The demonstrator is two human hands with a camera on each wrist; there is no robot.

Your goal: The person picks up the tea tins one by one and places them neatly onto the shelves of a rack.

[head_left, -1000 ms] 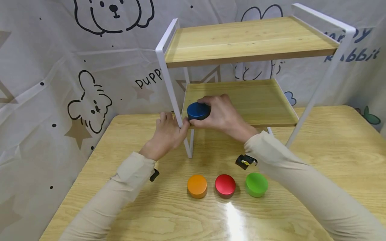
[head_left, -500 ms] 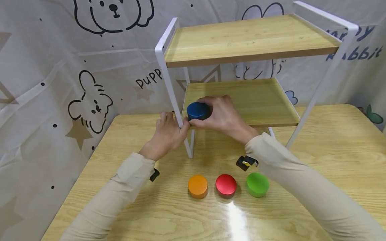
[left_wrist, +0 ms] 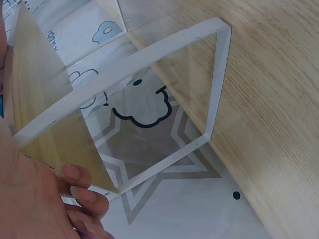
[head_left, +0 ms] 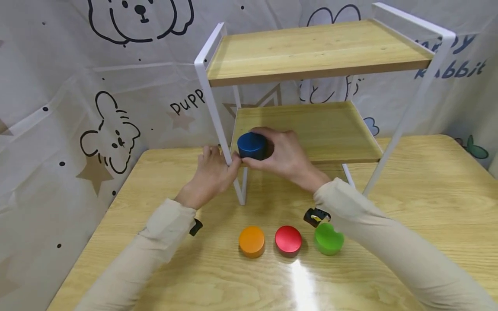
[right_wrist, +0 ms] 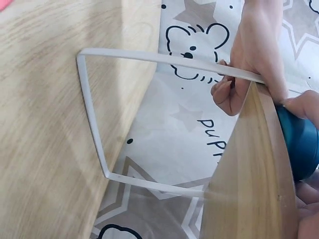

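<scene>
My right hand (head_left: pixel 289 155) holds a short, glossy blue cylinder (head_left: pixel 252 144) between thumb and fingers. It is at the front left corner of the lower board (head_left: pixel 330 129) of a two-tier shelf. Beside it, my left hand (head_left: pixel 214 172) grips the shelf at the front left leg (head_left: pixel 218 121). Its thumb lies near the cylinder, and in the right wrist view its fingers curl beneath the board. An orange cylinder (head_left: pixel 251 242), a red one (head_left: pixel 288 241) and a green one (head_left: pixel 328 239) stand in a row on the table in front of the shelf.
The shelf's upper board (head_left: pixel 319 47) spans above both hands. White metal frames (left_wrist: pixel 219 79) stand at its sides. A printed cloth (head_left: pixel 58 108) hangs behind and to the left of the wooden table (head_left: pixel 218 280).
The head view has shifted slightly. More of the blue cylinder's side shows, and a wider gap appears between it and my right palm. My left hand stays at the shelf's leg.
</scene>
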